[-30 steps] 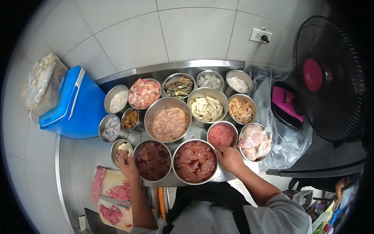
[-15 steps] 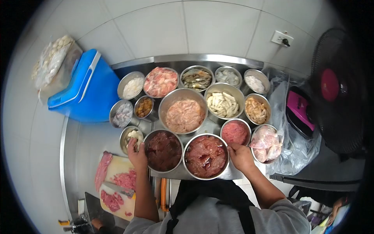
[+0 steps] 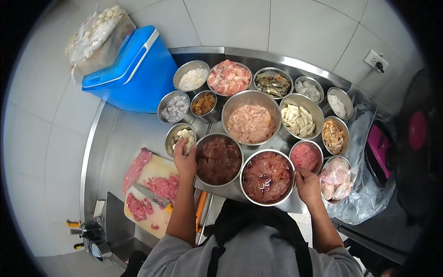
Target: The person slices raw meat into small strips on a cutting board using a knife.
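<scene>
My left hand (image 3: pixel 185 159) is beside a metal pot of dark red meat (image 3: pixel 219 159), its fingers stretched over the edge of a small pot of white, rounded pieces (image 3: pixel 180 138). Its thumb side lies along the dark meat pot. My right hand (image 3: pixel 307 184) has its fingers bent at the right rim of a front pot of red sliced meat in liquid (image 3: pixel 267 177). Just beyond these fingers is a smaller pot of pink minced meat (image 3: pixel 306 156). Part of the right fingertips is hidden between the two pots.
Behind stand several metal pots, including pale ground meat (image 3: pixel 251 123), white strips (image 3: pixel 298 120) and shrimp (image 3: pixel 273 83). A cutting board (image 3: pixel 161 165) at left bears meat and a knife (image 3: pixel 157 198). A blue cooler (image 3: pixel 138 74), plastic bags (image 3: pixel 364 194) and a fan (image 3: pixel 418 130) flank the counter.
The view has turned, so the counter and pots appear shifted right. Both hands keep nearly the same places at the pots. More of the knife and the sink at left shows now.
</scene>
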Demonstrator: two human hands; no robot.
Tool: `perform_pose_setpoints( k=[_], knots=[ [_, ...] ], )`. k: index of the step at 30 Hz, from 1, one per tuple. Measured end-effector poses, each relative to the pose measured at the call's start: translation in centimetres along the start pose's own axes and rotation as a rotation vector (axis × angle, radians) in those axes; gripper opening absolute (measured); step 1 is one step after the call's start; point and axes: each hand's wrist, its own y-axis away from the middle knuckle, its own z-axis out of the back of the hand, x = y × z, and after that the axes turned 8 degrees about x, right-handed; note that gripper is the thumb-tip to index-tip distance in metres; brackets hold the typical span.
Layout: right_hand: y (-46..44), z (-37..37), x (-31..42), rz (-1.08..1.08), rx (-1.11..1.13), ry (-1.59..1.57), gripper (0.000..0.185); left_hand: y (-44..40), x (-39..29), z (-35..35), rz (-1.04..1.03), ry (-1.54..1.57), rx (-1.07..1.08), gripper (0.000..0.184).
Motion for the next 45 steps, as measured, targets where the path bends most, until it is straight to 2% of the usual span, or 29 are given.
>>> perform_pose_setpoints(
  k=[7,12,15,16,17,18,20,22,23,24,25,26,28,29,30,31,32,33,34,36,38,40,42,43,45],
  knots=[
    [0.0,0.6,0.5,0.006,0.042,-0.008,0.022,0.0,0.4,-0.2,0.008,0.054,-0.023,0.040],
    [0.0,0.5,0.1,0.047,0.003,0.040,0.022,-0.3,0.2,-0.1,-0.015,-0.054,0.010,0.042],
    [-0.2,1.4,0.1,0.062,0.066,0.113,0.023,1.8,-2.0,1.3,-0.112,-0.065,-0.130,0.037],
    [-0.6,1.1,-0.1,0.075,0.081,0.147,0.023,3.6,-2.2,2.1,-0.082,-0.087,-0.161,0.037],
    [-0.5,0.6,-0.3,0.227,-0.085,0.182,0.025,5.2,-3.5,3.2,-0.047,-0.120,-0.161,0.038],
    [-0.2,0.5,1.0,0.251,-0.049,0.179,0.025,7.1,-4.3,4.4,-0.011,-0.151,-0.161,0.038],
    [1.1,0.6,5.1,0.428,-0.107,-0.018,0.030,11.0,-1.0,6.6,0.092,-0.079,-0.224,0.037],
    [2.2,-1.3,8.4,0.714,-0.083,-0.129,0.031,14.8,0.7,10.0,0.147,-0.199,-0.276,0.034],
    [3.0,-2.7,9.6,0.731,0.022,-0.162,0.031,16.6,2.1,11.7,0.158,-0.202,-0.293,0.034],
    [4.0,-4.2,10.8,0.746,0.128,-0.193,0.032,18.3,3.6,13.7,0.257,-0.277,-0.370,0.033],
    [5.0,-5.7,12.1,0.666,0.326,-0.198,0.036,19.6,4.9,15.6,0.356,-0.343,-0.449,0.032],
    [5.7,-7.1,13.3,0.582,0.524,-0.206,0.039,20.3,5.2,17.5,0.364,-0.346,-0.473,0.032],
    [6.0,-12.0,15.8,0.492,0.809,-0.108,0.049,21.9,6.1,21.3,0.623,-0.592,-0.397,0.027],
    [6.1,-15.5,16.3,0.629,0.783,-0.023,0.054,21.8,7.0,22.1,0.508,-0.626,-0.419,0.024],
    [6.4,-19.3,16.9,0.766,0.752,0.060,0.060,21.7,8.3,22.9,0.313,-0.690,-0.352,0.025],
    [7.3,-22.8,18.4,0.773,0.758,0.075,0.060,21.2,8.3,23.2,0.289,-0.777,-0.319,0.026],
    [7.9,-25.6,20.0,0.892,0.716,0.164,0.059,20.4,7.9,23.1,0.261,-0.860,-0.284,0.027],
    [8.5,-28.3,21.2,1.010,0.671,0.254,0.058,19.9,8.4,23.6,0.267,-0.849,-0.294,0.027],
    [9.3,-31.1,21.9,1.008,0.678,0.277,0.058,19.9,9.3,24.3,0.325,-0.824,-0.244,0.027],
    [10.0,-34.7,23.1,1.014,0.571,0.529,0.054,18.9,9.7,25.3,0.381,-0.786,-0.198,0.028],
    [10.1,-36.1,24.2,0.947,0.546,0.624,0.050,18.7,10.0,26.5,0.401,-0.790,-0.078,0.024],
    [10.3,-36.3,24.7,0.882,0.515,0.721,0.045,19.2,11.3,28.0,0.344,-0.736,-0.073,0.024],
    [9.8,-35.8,24.8,0.729,0.498,0.604,0.042,19.0,9.8,29.5,0.604,-0.344,-0.058,0.025],
    [10.3,-35.6,24.8,0.723,0.505,0.619,0.040,19.3,9.8,29.7,0.601,-0.332,-0.053,0.025],
    [10.4,-36.4,23.4,0.717,0.509,0.611,0.042,19.8,9.5,29.6,0.611,-0.018,-0.252,0.022]
  ],
)
